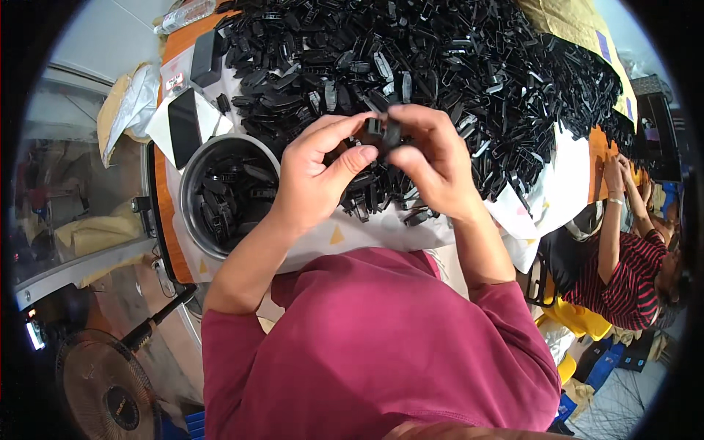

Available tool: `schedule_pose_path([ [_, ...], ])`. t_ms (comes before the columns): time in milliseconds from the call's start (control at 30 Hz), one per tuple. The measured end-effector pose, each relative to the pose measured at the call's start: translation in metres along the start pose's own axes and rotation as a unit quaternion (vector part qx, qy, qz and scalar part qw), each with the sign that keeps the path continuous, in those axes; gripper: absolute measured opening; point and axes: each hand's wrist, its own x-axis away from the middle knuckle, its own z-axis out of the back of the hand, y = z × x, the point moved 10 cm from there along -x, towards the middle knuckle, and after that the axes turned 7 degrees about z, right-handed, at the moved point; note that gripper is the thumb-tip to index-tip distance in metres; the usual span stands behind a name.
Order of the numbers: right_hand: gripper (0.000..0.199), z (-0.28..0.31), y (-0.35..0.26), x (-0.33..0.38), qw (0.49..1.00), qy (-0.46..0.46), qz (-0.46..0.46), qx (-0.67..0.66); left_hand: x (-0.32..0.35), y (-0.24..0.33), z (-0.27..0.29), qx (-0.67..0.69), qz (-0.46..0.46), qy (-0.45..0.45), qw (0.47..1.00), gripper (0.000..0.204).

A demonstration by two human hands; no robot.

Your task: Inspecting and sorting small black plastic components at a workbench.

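Over the near edge of the pile, my left hand (317,170) pinches a small black plastic piece (374,129) between thumb and fingers. My right hand (438,161) meets it from the other side, thumb and fingers closed round a dark curved part that is smeared by motion. Whether the two hands hold one piece or two joined ones, I cannot tell. Behind and beneath them spreads a large heap of black plastic pieces (330,59), many of them slim and clip-like. A round metal bowl (188,233) with more black pieces in it stands to the left of my left hand.
Left of the heap lie a dark phone (184,129) on white paper, a black box (206,59) and a clear bottle (187,15). A patterned white cloth (323,246) covers the table's near side. A fan (110,389) stands lower left; a person in stripes (623,282) sits at right.
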Motion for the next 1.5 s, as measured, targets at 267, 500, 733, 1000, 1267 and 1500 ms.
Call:
schedule_pose_path([
  [267, 0.029, 0.006, -0.017, 0.002, 0.993, 0.002, 0.029, 0.117, -0.002, 0.013, 0.003, -0.083, -0.017, 0.006, 0.996, 0.026],
  [500, 0.036, 0.004, -0.039, -0.001, 0.956, -0.036, 0.106, 0.272, 0.005, 0.029, -0.001, -0.231, -0.096, 0.013, 0.968, 0.028],
  [733, 0.043, -0.006, -0.034, 0.012, 0.949, 0.008, 0.127, 0.29, 0.019, -0.052, -0.019, 0.207, 0.21, -0.022, 0.955, 0.029],
  [1000, 0.035, -0.003, 0.026, 0.042, 0.974, 0.083, -0.209, 0.009, 0.024, -0.053, -0.025, 0.281, 0.245, 0.007, 0.928, 0.034],
  [1267, 0.026, 0.087, 0.043, 0.005, 0.831, 0.018, -0.05, 0.553, 0.048, -0.014, 0.091, -0.354, 0.128, 0.141, 0.916, 0.018],
  [1500, 0.015, 0.129, 0.094, 0.009, 0.705, -0.129, -0.08, 0.692, 0.049, -0.014, 0.113, -0.567, 0.054, 0.137, 0.811, 0.021],
])
